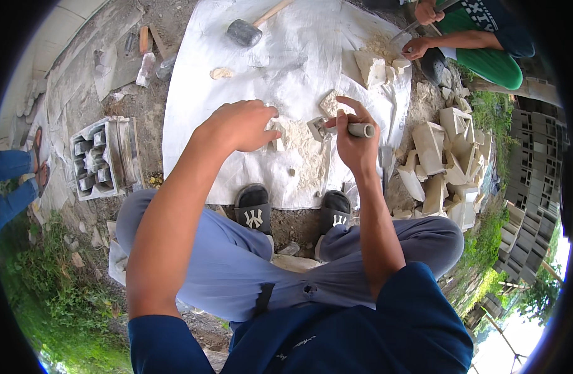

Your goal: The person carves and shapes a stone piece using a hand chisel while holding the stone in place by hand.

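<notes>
My right hand (356,132) is wrapped round a metal tool (362,130) with a round grey pipe-like handle and a flat, wide end, which points left over the rubble. Its index finger reaches out beside a pale, rough stone chunk (329,103). To the left, my left hand (246,124) is bent over the white sheet (196,118), thumb and index finger apart. A small pale piece (278,143) lies close by its thumb; the other fingertips are hidden. Crumbs and pale powder (305,153) are spread between the two hands.
A black-headed mallet (245,33) and a flat pale lump (222,73) lie farther out. At right stand heaped pale stone blocks (431,149); a co-worker's hand (416,48) works beyond. A grey mould-like box (99,159) sits left, near another person's legs (12,181).
</notes>
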`<state>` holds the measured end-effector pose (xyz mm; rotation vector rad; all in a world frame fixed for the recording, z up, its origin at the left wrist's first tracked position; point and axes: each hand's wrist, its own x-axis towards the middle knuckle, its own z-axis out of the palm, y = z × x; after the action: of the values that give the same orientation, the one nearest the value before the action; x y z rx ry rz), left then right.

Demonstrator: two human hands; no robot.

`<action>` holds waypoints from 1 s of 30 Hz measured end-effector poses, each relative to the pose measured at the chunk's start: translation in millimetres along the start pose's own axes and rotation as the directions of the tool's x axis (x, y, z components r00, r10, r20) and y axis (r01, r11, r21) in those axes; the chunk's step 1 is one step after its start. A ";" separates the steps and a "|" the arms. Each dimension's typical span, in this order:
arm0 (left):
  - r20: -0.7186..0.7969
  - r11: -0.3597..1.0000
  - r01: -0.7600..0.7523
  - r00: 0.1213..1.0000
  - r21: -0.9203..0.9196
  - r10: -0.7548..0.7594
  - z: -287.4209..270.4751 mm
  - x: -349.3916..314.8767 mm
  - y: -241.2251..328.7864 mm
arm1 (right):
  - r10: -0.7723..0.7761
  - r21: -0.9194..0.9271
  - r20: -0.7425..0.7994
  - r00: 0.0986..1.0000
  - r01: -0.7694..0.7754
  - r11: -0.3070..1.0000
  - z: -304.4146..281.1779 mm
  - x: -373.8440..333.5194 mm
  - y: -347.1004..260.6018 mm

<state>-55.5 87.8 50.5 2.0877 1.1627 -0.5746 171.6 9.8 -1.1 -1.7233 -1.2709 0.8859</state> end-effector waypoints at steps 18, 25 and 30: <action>-0.040 0.999 -0.031 0.999 0.008 0.032 -10.9 10.1 7.7 | 0.022 0.048 0.006 1.000 -0.022 0.999 4.6 -4.6 25.6; -0.035 1.000 -0.021 0.999 0.009 0.021 -3.6 18.8 -3.9 | 0.130 0.155 0.095 0.987 -0.144 0.977 35.6 4.3 86.7; -0.050 1.000 0.008 0.999 0.023 -0.007 3.8 8.7 -10.1 | 0.120 0.107 0.120 0.986 -0.133 0.985 15.7 0.2 44.6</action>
<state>-60.0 93.7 38.8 2.1290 1.1973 -0.5450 175.8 5.3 -48.0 -1.6978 -1.1691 1.1230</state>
